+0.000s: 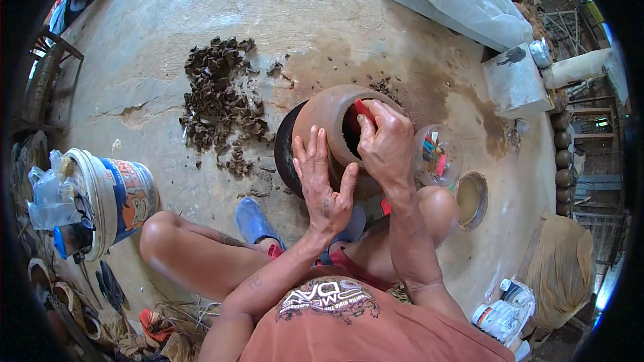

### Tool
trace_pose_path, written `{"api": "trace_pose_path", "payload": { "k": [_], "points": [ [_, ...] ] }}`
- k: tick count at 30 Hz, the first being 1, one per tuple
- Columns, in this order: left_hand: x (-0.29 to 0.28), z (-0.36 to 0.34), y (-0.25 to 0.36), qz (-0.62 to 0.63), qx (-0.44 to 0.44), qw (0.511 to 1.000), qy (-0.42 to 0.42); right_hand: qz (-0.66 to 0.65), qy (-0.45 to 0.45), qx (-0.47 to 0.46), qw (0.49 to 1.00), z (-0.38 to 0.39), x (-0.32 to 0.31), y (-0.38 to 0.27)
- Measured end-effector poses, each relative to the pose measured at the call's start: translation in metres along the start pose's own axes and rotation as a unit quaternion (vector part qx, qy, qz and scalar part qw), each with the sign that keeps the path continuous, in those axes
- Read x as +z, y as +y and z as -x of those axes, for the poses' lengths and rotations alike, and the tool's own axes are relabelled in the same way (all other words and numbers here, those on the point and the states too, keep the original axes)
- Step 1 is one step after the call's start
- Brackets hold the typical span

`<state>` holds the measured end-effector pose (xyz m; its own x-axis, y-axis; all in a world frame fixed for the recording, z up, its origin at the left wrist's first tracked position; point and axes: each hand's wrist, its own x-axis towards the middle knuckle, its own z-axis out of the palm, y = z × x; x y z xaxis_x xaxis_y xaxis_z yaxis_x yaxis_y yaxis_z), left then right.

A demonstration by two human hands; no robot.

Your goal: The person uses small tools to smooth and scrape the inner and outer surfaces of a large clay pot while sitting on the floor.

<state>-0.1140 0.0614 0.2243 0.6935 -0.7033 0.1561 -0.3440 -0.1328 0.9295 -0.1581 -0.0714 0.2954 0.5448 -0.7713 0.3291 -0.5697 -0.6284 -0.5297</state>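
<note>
A brown clay pot (319, 108) sits in front of me, its round mouth turned toward the right. Beneath its left side shows a dark round support (287, 154). My left hand (320, 191) lies flat against the pot's near wall, fingers stretched out and thumb apart. My right hand (389, 144) is closed on a small red piece (363, 108) at the mouth's rim; part of it is hidden by my fingers, so its exact kind does not show. Just right of that hand stands a clear plastic tub (451, 151) with small coloured tools inside.
Dark clay scraps (218, 94) lie heaped on the concrete floor at the left. A bowl of cloudy liquid (472, 200) stands by my right knee. A white bucket (100, 201) is at far left. Plastic sheeting (456, 0) and a pale block (516, 84) sit at the back right.
</note>
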Motion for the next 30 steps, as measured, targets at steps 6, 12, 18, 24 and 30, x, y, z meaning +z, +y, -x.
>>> {"api": "trace_pose_path", "payload": {
  "k": [6,12,18,24,30],
  "points": [
    [-0.001,-0.004,-0.002,0.001,0.002,1.000,0.001,-0.046,-0.029,-0.056,0.997,-0.004,-0.004,0.005],
    [0.000,-0.015,-0.014,0.048,0.019,0.999,0.013,-0.063,-0.083,-0.073,0.992,-0.010,-0.009,0.013],
    [0.000,-0.033,-0.025,0.062,0.042,0.997,0.021,-0.099,-0.127,-0.082,0.983,-0.015,-0.010,0.019],
    [0.000,-0.059,-0.036,0.109,0.058,0.992,0.028,-0.136,-0.156,-0.108,0.972,-0.017,-0.011,0.023],
    [0.002,-0.082,-0.042,0.193,0.050,0.980,0.007,-0.133,-0.164,-0.101,0.972,-0.016,-0.012,0.023]
  ]
}}
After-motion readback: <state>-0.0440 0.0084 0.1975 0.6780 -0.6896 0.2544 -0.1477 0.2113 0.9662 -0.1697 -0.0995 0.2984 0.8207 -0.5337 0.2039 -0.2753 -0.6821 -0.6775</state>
